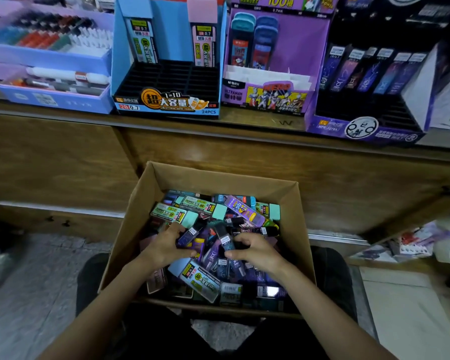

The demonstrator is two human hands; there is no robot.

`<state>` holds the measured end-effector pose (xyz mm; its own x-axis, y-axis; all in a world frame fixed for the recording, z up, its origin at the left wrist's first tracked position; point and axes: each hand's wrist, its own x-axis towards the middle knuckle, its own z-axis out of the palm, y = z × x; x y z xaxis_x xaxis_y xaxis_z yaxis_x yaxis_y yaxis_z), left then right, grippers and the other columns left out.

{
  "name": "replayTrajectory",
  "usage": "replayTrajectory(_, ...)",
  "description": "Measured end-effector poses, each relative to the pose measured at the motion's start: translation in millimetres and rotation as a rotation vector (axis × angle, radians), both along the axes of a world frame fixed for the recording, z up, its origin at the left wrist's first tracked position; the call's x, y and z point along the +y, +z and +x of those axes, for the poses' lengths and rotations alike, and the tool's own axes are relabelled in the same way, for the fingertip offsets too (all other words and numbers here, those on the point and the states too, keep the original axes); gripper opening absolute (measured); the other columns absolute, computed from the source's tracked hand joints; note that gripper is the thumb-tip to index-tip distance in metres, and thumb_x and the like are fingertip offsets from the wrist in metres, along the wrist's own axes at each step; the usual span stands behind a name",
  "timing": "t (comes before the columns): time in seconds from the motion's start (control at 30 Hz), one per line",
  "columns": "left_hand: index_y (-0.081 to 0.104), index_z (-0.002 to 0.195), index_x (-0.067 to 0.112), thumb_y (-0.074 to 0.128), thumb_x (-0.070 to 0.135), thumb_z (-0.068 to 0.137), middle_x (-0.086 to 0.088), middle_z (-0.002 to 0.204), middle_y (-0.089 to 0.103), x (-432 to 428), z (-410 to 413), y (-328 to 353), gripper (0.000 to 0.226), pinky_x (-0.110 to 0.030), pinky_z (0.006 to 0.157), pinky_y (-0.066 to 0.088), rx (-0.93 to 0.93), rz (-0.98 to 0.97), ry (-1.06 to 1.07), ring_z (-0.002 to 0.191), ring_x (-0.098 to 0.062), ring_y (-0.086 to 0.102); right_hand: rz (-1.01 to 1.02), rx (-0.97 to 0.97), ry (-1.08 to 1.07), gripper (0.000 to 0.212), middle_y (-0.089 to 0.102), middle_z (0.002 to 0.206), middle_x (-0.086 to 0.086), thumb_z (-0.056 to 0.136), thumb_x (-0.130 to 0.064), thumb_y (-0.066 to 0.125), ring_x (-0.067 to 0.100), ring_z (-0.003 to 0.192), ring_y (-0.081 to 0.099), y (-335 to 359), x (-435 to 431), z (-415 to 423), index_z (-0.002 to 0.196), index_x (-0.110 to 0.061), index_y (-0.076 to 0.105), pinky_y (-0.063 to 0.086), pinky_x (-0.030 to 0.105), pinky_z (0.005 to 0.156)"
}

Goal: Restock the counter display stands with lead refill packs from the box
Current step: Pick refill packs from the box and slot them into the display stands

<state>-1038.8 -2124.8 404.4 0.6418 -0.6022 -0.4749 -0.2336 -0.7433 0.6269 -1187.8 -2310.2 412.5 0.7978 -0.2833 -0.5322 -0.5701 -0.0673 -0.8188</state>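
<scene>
We have both hands down in the cardboard box [130, 216], which sits close in front of us, below the tabletop [257, 120]. Our left hand [164, 246] is curled over a dark purple pack [188, 236], with the fingers on its far side and the thumb nearer us. Our right hand [257, 249] pinches a dark teal pack [227, 241] between thumb and bent fingers. The other lead refill packs [200, 279] lie jumbled all around and under both hands, with mint-capped ones just beyond the left fingertips.

Well ahead of the hands, up on the tabletop, stand the displays. The blue stand [166, 103] holds only two packs in its back row. The dark constellation stand [361, 126], off beyond the right hand, has a filled back row and open slots in front.

We judge these packs to be light, stiff plastic cases with glossy faces, so they are likely to slip if squeezed flat-on. The leads inside would be brittle, which argues against dropping or tossing them. We would take each one by its long narrow edges near the middle, keeping clear of the cap end, which may slide open.
</scene>
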Motion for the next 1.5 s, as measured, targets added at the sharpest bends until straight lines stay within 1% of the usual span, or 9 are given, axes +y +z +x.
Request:
replayTrajectory(0.23,0.058,0.098,-0.002,0.068,0.013,0.084,-0.022,0.099,0.063,-9.6,-1.8,-1.1,0.023,-0.039,0.081,0.047,-0.025,-0.058,0.137,0.090,-0.030,0.060,0.129,-0.128,-0.226,0.024,0.064,0.098,-0.004,0.077,-0.009,0.075,0.007,0.093,0.058,10.9,-13.2,-3.1,0.089,-0.024,0.060,0.044,0.016,0.080)
replayTrajectory(0.37,0.052,0.086,0.008,0.051,0.013,0.096,-0.019,0.085,0.060,-21.1,-15.2,17.9,0.011,-0.029,0.065,0.046,0.102,-0.274,0.208,0.082,-0.029,0.060,0.189,-0.173,-0.343,0.023,0.067,0.104,0.011,0.079,-0.012,0.073,0.021,0.093,0.063,19.3,-22.5,-1.9,0.098,-0.015,0.061,0.048,0.031,0.070)
replayTrajectory(0.47,0.049,0.091,0.010,0.044,0.008,0.098,-0.015,0.104,0.063,-40.7,-30.9,34.4,0.009,-0.021,0.067,0.049,0.312,-0.368,0.218,0.086,-0.018,0.064,0.237,-0.262,-0.423,0.025,0.072,0.092,0.002,0.077,-0.013,0.074,0.017,0.088,0.068,30.9,-30.9,2.1,0.100,-0.015,0.063,0.051,0.029,0.069)
replayTrajectory(0.6,0.029,0.143,0.004,0.046,0.024,0.098,-0.004,0.150,0.030,-62.2,-47.5,46.8,0.052,-0.021,0.110,0.021,0.370,-0.416,0.178,0.136,-0.015,0.031,0.377,-0.422,-0.442,0.034,0.073,0.095,0.007,0.069,-0.018,0.076,0.023,0.091,0.070,55.9,-34.6,13.1,0.099,-0.009,0.064,0.056,0.031,0.072)
replayTrajectory(0.7,0.028,0.145,0.012,0.048,0.033,0.096,0.010,0.132,0.036,-70.2,-51.6,66.7,0.057,0.000,0.089,0.026,0.445,-0.537,0.190,0.114,0.000,0.039,0.341,-0.479,-0.444,0.036,0.072,0.100,0.005,0.067,-0.021,0.075,0.022,0.092,0.069,74.5,-30.3,19.7,0.100,-0.012,0.065,0.056,0.030,0.074)
replayTrajectory(0.83,0.045,0.133,0.018,0.064,0.038,0.078,0.003,0.129,0.060,-63.9,-48.9,88.9,0.062,-0.038,0.106,0.040,0.494,-0.650,0.121,0.118,-0.015,0.056,0.366,-0.534,-0.425,0.036,0.065,0.114,0.012,0.072,-0.016,0.071,0.025,0.100,0.066,94.9,-21.5,21.2,0.107,-0.012,0.063,0.055,0.035,0.080)
replayTrajectory(1.2,0.057,0.112,0.009,0.065,0.019,0.076,-0.007,0.091,0.071,-44.6,-40.3,125.7,0.038,-0.025,0.071,0.054,0.472,-0.875,0.081,0.080,-0.018,0.067,0.544,-0.666,-0.430,0.021,0.060,0.104,0.017,0.084,-0.010,0.061,0.024,0.083,0.066,145.3,7.1,28.8,0.104,-0.011,0.055,0.056,0.035,0.065)
replayTrajectory(1.37,0.056,0.114,0.010,0.065,0.019,0.077,-0.006,0.098,0.072,-47.0,-35.8,147.5,0.039,-0.025,0.076,0.053,0.360,-0.929,0.072,0.088,-0.018,0.067,0.187,-0.659,-0.411,0.009,0.069,0.093,-0.001,0.088,-0.011,0.060,0.016,0.090,0.066,175.8,-1.6,23.8,0.098,-0.013,0.060,0.051,0.034,0.083)
replayTrajectory(1.5,0.055,0.114,0.012,0.064,0.024,0.079,-0.003,0.099,0.072,-57.0,-28.5,170.2,0.038,-0.020,0.078,0.051,0.283,-0.958,0.017,0.091,-0.014,0.067,0.164,-0.722,-0.410,0.015,0.069,0.084,-0.006,0.083,-0.010,0.062,0.011,0.085,0.067,209.8,-24.1,15.4,0.098,-0.010,0.060,0.053,0.026,0.075)
